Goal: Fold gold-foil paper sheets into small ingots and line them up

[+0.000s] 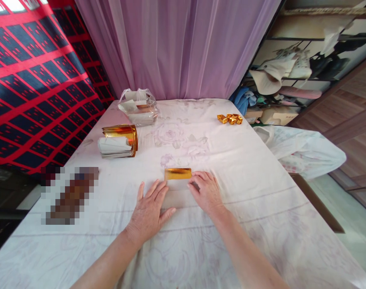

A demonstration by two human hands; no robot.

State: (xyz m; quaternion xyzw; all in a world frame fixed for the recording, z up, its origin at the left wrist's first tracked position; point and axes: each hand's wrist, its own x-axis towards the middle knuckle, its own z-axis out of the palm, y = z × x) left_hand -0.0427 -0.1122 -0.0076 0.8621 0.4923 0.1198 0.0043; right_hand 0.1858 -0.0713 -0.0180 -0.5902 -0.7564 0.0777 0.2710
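A short strip of shiny gold foil paper (178, 174) lies flat on the table between my hands, its long side running left to right. My left hand (151, 206) rests on the cloth with fingers spread, the fingertips close to the strip's lower left corner. Against the strip's right end are the bent fingers of my right hand (205, 190); a gap shows between its thumb and forefinger. Just below the strip the surface looks slightly greyer, and I cannot tell whether that is paper or shadow.
A folded stack of gold and white paper (118, 142) stands at the left, with a clear plastic bag of paper (139, 107) behind it. Several folded gold pieces (230, 119) sit at the back right. A blurred item (70, 196) lies at left. Shelves and a white bag (312, 148) flank the table.
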